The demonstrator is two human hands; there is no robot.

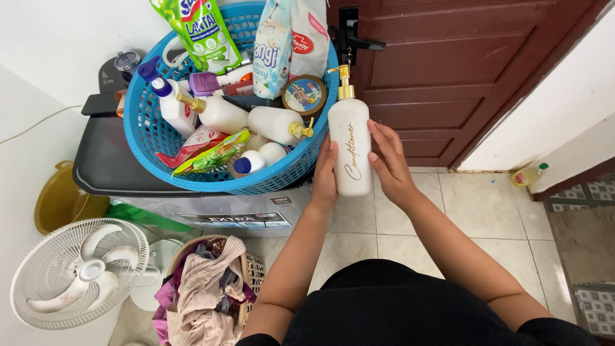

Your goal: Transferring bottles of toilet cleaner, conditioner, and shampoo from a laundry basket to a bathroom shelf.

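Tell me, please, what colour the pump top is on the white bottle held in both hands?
Gold, on the white plastic pump bottle; the head view shows it best.

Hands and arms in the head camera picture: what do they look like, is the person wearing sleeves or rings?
The left hand and right hand are bare: no gloves, rings, watch or bracelets show. Both forearms are uncovered up to the elbows, with no sleeves in view. Below them is black clothing.

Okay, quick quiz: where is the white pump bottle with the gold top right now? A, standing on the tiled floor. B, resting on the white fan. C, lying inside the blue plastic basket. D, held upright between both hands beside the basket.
D: the white pump bottle with the gold top stands upright between the left hand and right hand, just outside the blue plastic basket.
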